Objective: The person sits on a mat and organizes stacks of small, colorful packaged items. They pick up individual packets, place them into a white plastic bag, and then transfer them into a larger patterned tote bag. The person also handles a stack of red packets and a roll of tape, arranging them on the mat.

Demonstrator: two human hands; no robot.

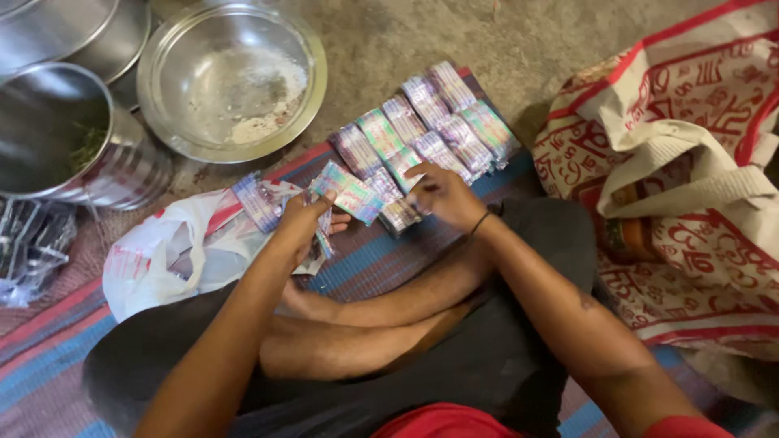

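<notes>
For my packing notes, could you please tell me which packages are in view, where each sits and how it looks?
Sachet bundles: two rows on the striped mat, flat, green, pink and white.
Sachet strip: between left hand and right hand, same colours.
Plastic bag: left, crumpled, white with red.
Cloth bag: right, cream with red print.

Steel pot (pixel 57 134) cut off left; contents dark, perhaps greens; packet (pixel 350 193) print blurred.
</notes>
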